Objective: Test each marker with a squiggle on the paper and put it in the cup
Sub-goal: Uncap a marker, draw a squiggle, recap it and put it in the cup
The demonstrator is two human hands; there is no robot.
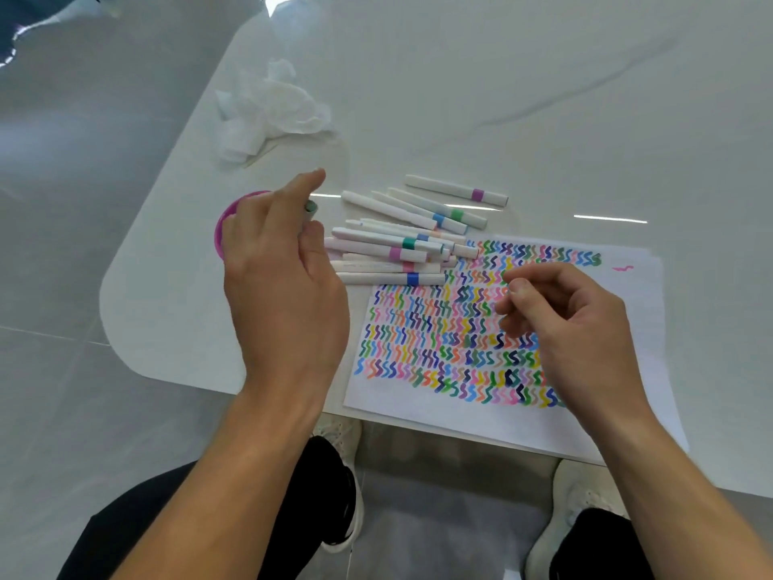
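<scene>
The white sheet of paper covered in coloured squiggles [401, 395] lies on the white marble tabletop [543, 98]. Above it hovers the right hand [577, 328], fingers loosely curled, with nothing seen in it. The left hand [280, 286] grips a white marker with a teal end [310, 209] and hides most of it and of the pink round cup [226, 219] beneath. Beside the cup lies a heap of white markers with coloured bands [393, 244].

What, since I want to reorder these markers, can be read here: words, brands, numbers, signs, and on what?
No text can be read.
markers: faint print on one barrel, too blurred to read.
paper: coloured squiggles only, no words.
pink cup: no label visible.
</scene>
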